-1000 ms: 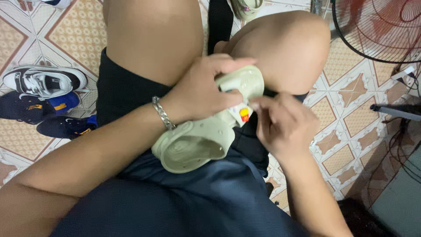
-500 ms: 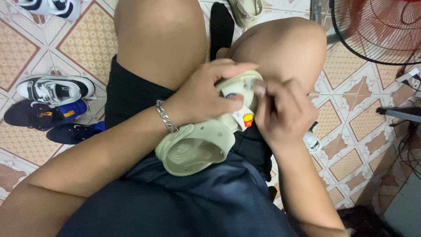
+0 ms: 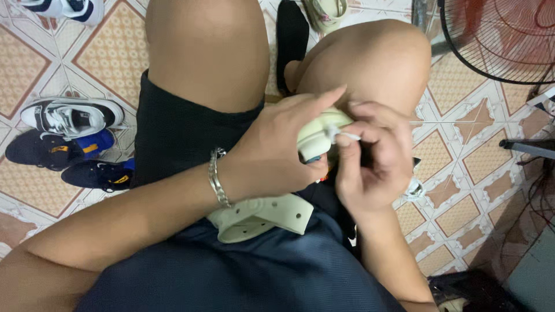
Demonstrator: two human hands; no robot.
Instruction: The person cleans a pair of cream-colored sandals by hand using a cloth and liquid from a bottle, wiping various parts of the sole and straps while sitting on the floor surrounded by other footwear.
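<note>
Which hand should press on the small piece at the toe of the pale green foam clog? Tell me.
Right. The right hand already pinches at the pale green foam clog's toe, while the left hand grips the clog's body, steadying it.

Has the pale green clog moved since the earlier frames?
Yes. The pale green clog has tipped: its open inside no longer faces the camera, only its side and heel strap show. Its toe sits nearer the right knee, in both hands.

light: even indoor, med-bright | shadows: soft, under legs | glare: none | blur: slight motion at hands (image 3: 324,150)
</note>
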